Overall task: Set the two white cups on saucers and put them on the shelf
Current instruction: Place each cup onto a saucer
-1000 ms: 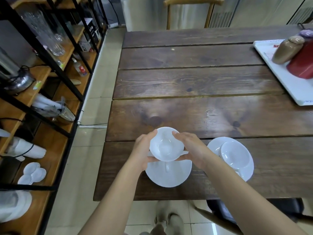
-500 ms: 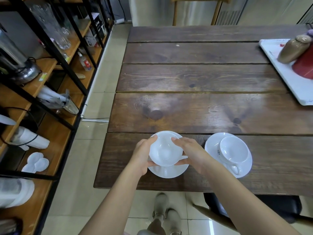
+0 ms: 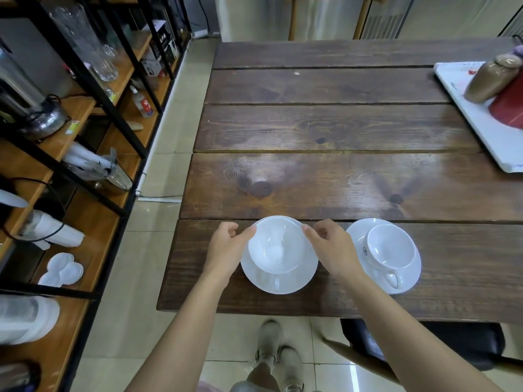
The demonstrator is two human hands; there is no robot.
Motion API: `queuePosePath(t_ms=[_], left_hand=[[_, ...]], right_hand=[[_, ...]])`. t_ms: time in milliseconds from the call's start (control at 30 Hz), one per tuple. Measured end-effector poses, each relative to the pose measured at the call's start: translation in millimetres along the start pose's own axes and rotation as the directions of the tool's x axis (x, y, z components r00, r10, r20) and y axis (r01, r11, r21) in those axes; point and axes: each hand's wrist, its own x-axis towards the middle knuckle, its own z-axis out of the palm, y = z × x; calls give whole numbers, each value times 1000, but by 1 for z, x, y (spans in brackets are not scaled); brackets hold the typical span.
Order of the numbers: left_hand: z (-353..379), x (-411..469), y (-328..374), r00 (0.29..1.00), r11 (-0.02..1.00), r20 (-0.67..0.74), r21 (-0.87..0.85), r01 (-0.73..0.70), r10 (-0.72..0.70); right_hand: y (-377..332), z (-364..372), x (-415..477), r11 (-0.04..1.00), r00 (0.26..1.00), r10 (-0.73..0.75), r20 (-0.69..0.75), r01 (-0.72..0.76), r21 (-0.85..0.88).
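We count two cups, two saucers, both pairs at near table (image 3: 325,179) edge. Our left hand (image 3: 226,250) and right hand (image 3: 334,248) flank left cup (image 3: 276,246) on its saucer (image 3: 294,281), fingertips pinching rim each side. Right cup (image 3: 392,247) sits on second saucer (image 3: 410,281), untouched. Shelf (image 3: 93,210) at left.

— How many cups on the worktop (image 3: 339,182)?
— Two white ones: the left cup (image 3: 276,247) and the right cup (image 3: 389,247).
— And saucers?
— Two as well, the left saucer (image 3: 283,287) and the right saucer (image 3: 407,284), one under each cup.
— Hands?
— Two: left hand (image 3: 226,250), right hand (image 3: 334,248).
— Anything else?
— One white tray (image 3: 486,137) carrying two vessels, one brown jar (image 3: 491,80) and one red pot (image 3: 509,106).
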Motion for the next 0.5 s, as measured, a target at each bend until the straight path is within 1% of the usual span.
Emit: queuePosePath(t_ms=[33,67,133,200,333,500], left_hand=[[-3,0,-2,998,996,35,-68,53,-51],[-6,0,-4,992,985,81,-135,111,-101],[-10,0,-11,971,954,174,-220,204,-167],[-11,-2,-16,948,933,252,-248,259,-196],[-9,-2,-18,922,937,350,-236,256,-164],[-16,-1,-21,921,921,358,-283,266,-156]], right_hand=[[3,0,0,1000,1000,-1,-9,1,11],[7,0,1,999,999,32,15,-32,33],[9,2,0,984,981,142,129,-154,85],[10,5,-1,959,951,210,228,-245,142],[9,9,-1,940,939,208,275,-270,211],[3,8,-3,940,945,167,281,-239,244]])
